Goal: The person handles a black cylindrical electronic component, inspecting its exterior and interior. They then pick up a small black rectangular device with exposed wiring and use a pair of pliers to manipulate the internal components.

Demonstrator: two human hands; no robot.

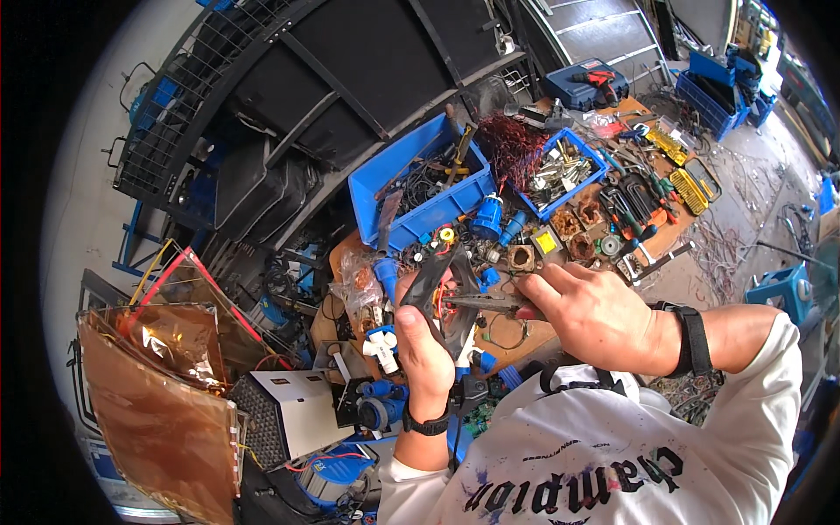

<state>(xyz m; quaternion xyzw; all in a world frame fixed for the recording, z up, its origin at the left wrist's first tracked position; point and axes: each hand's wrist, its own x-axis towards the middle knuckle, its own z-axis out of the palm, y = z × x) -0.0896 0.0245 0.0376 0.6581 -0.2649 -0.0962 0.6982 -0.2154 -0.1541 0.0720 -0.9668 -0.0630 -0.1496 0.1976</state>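
Note:
My left hand (426,352) is closed round a black open housing (458,325), with its thumb up along the near side. Red and orange wires (440,297) show in the opening. In my right hand (588,311) is a pair of long-nose pliers (486,303), its jaws pointing left into the housing beside the wires. A bit of red handle shows by the fingers; the rest is hidden. Whether the jaws grip a wire is too small to tell. Just below the left hand's thumb lies a white and blue plug-like part (380,347).
Behind the hands stands a blue crate (418,210) of cables and tools. A smaller blue bin (569,197) holds metal bolts. Hand tools (639,199) and a yellow bit case (689,191) crowd the right of the wooden table. Copper-coloured sheet panels (162,402) stand at left.

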